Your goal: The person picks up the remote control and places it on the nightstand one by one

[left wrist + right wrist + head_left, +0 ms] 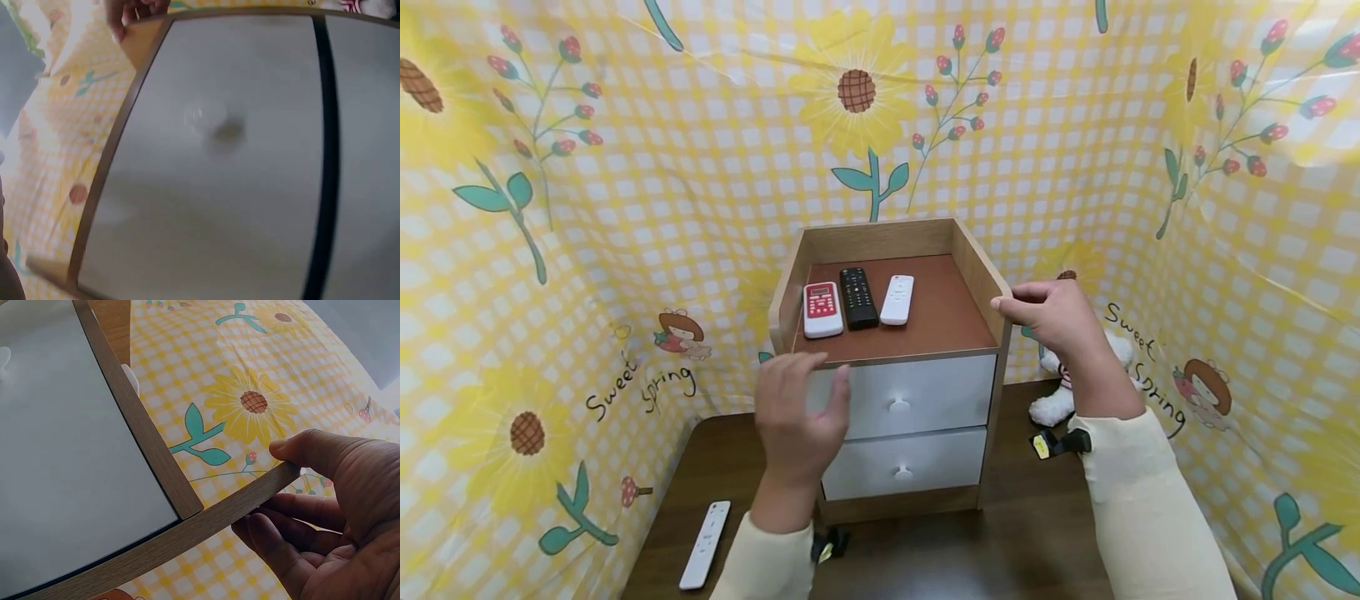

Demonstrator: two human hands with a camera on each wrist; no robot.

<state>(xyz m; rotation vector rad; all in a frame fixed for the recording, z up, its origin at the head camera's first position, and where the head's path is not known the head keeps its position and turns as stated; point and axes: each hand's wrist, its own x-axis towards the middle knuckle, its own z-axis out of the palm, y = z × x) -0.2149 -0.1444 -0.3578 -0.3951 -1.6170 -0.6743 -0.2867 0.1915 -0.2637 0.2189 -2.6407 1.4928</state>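
A small wooden cabinet with two white drawers stands in front of me, both drawers closed. My right hand pinches the front corner of its right side panel, thumb on one face and fingers on the other. Before the cabinet's upper left front, my left hand hovers with fingers loosely bent and thumb apart, holding nothing. On the brown cabinet top lie a red-and-white remote control, a black remote control and a short white remote control, side by side.
A long white remote control lies on the dark wooden table, left of the cabinet. Behind the right forearm sits a white plush toy, partly hidden. Yellow checked cloth with sunflowers surrounds the table at the back and sides.
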